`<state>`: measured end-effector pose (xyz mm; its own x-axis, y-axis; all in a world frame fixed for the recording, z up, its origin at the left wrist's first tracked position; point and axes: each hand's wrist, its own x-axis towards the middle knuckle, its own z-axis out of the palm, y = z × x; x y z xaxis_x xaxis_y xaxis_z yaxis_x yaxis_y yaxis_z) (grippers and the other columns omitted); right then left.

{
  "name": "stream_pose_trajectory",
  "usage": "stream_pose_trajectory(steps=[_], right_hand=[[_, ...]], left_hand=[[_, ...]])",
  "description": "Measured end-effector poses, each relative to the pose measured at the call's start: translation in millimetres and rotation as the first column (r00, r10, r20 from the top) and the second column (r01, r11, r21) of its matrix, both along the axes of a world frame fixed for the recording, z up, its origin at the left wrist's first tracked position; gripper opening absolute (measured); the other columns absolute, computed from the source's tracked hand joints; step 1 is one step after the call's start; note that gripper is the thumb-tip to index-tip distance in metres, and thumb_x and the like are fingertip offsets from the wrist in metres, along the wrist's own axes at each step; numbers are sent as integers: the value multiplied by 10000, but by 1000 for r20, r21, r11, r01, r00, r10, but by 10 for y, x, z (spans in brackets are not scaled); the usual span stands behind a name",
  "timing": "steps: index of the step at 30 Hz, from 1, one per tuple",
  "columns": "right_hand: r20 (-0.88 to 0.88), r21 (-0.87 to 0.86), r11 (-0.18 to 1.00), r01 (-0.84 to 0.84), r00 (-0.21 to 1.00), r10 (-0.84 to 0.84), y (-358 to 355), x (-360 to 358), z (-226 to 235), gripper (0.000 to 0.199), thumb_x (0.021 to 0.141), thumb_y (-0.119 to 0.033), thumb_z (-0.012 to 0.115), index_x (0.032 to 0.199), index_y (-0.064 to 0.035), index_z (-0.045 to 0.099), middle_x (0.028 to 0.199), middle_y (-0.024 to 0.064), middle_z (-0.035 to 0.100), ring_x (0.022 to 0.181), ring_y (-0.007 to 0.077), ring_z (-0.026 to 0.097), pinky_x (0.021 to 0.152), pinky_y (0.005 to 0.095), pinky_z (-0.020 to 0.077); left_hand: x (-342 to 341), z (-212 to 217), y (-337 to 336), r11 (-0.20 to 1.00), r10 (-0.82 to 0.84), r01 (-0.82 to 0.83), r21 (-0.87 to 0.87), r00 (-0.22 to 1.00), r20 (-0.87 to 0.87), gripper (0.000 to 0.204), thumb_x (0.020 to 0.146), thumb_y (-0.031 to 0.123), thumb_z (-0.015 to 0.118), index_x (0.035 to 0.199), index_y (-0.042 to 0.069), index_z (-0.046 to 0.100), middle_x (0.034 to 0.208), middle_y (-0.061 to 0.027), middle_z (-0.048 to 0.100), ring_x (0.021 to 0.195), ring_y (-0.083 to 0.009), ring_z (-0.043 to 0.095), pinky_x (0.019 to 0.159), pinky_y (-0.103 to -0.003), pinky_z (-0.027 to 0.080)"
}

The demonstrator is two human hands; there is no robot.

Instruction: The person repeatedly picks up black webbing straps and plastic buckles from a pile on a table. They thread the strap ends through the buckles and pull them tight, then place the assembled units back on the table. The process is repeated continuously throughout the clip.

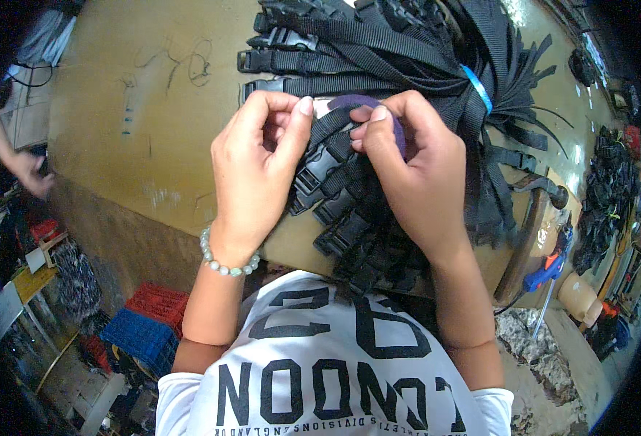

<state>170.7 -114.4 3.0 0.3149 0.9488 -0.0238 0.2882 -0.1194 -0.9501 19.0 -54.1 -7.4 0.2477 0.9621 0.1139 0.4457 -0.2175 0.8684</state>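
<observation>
My left hand (262,156) is closed in a pinch, thumb against forefinger, just left of a bundle of black straps; what it holds, if anything, is too small to make out. My right hand (423,163) also pinches, its fingertips over the straps and against a curved purple band (364,100) that is partly hidden behind them. Beneath and between both hands lie black webbing straps with plastic side-release buckles (317,171). More black straps (386,54) stretch away beyond the hands, gathered by a blue tie (476,89), with their buckles at the left end.
The tan worktable (146,138) has pen scribbles. On the right are a clamp-like metal part (549,190), a blue-and-orange tool (545,272) and a heap of black straps (602,196). Another person's hand (30,173) shows at left, above red and blue crates (146,338).
</observation>
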Motion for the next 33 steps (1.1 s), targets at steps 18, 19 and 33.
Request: stream_pose_trajectory(steps=[18, 19, 33], right_hand=[[46, 143, 989, 25, 998, -32, 34, -27, -71, 144, 850, -103, 633, 810, 27, 585, 732, 135, 603, 592, 167, 563, 568, 319, 470], [-27, 124, 991, 46, 999, -43, 49, -31, -75, 150, 866, -112, 628, 818, 23, 584, 735, 126, 611, 611, 153, 577, 576, 311, 478], [-550, 238, 935, 264, 830, -94, 6, 141, 149, 251, 1049, -242, 393, 986, -9, 463, 930, 198, 659, 706, 222, 673, 638, 306, 580]], left_hand=[[-59, -124, 6, 980, 8, 3, 198, 999, -53, 196, 953, 200, 612, 929, 7, 588, 781, -119, 607, 682, -229, 587, 638, -341, 475], [-67, -95, 32, 973, 35, -28, 228, 999, -26, 201, 962, 203, 596, 934, 5, 578, 790, -120, 601, 701, -234, 580, 656, -342, 472], [-270, 235, 314, 868, -240, 378, 322, 887, -395, 263, 783, 70, 675, 1042, 48, 645, 1065, -133, 616, 1054, -321, 549, 943, -418, 441]])
